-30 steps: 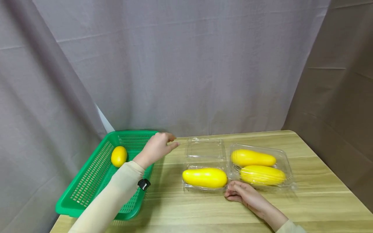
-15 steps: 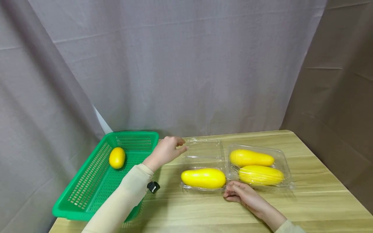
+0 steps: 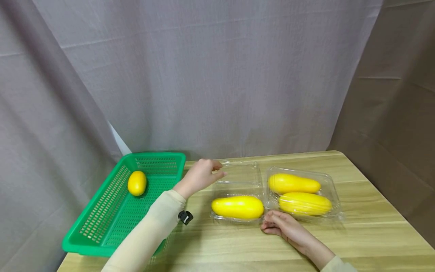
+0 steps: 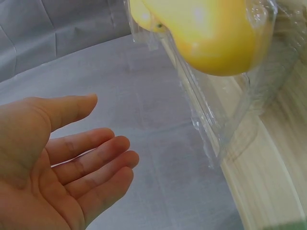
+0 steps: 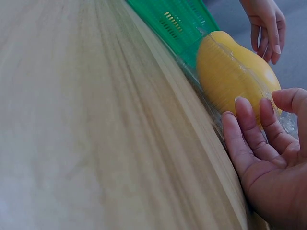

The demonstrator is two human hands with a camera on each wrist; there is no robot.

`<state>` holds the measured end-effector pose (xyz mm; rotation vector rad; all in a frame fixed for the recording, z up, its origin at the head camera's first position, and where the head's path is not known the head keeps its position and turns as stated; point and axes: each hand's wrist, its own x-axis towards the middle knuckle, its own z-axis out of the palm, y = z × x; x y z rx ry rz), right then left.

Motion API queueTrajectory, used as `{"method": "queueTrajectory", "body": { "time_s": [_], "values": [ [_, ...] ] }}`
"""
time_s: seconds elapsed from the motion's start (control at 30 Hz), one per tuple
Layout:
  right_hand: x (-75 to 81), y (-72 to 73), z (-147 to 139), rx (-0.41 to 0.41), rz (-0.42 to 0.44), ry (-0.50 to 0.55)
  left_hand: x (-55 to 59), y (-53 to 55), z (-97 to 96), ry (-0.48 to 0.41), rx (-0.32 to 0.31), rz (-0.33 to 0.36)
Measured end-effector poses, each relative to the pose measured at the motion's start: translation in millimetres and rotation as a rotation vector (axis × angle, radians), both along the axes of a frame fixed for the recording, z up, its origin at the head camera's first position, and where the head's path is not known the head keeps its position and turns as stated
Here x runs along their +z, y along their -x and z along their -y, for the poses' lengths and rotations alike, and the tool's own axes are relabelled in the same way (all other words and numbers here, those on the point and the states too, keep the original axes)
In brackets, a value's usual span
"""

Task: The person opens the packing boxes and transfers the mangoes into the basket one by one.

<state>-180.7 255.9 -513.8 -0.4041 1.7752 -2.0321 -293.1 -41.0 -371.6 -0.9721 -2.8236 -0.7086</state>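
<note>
Flanking loose-fingered left hand (image 3: 199, 176) and right hand (image 3: 288, 229) seemingly pinching open box (image 3: 239, 174): basket (image 3: 95, 204), filled box (image 3: 327, 185).

The yellow fruit (image 3: 237, 207) looks smooth, the containers (image 3: 239, 173) glossy plastic, the curtain (image 3: 221, 75) matt cloth.
</note>
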Motion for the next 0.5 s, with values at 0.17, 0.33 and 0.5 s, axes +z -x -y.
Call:
{"method": "queueTrajectory", "body": {
  "time_s": [0.17,0.33,0.5],
  "values": [
    [-0.1,0.2,-0.2,-0.002,-0.002,-0.007,-1.2,1.0,-4.7,0.011,-0.009,0.022],
    [-0.4,0.6,0.0,-0.003,0.002,-0.011,-5.8,2.4,-9.5,0.027,-0.040,0.013],
    [-0.3,1.3,0.2,-0.012,0.014,-0.024,-7.9,1.3,-15.5,0.066,-0.060,0.024]
  ]
}}
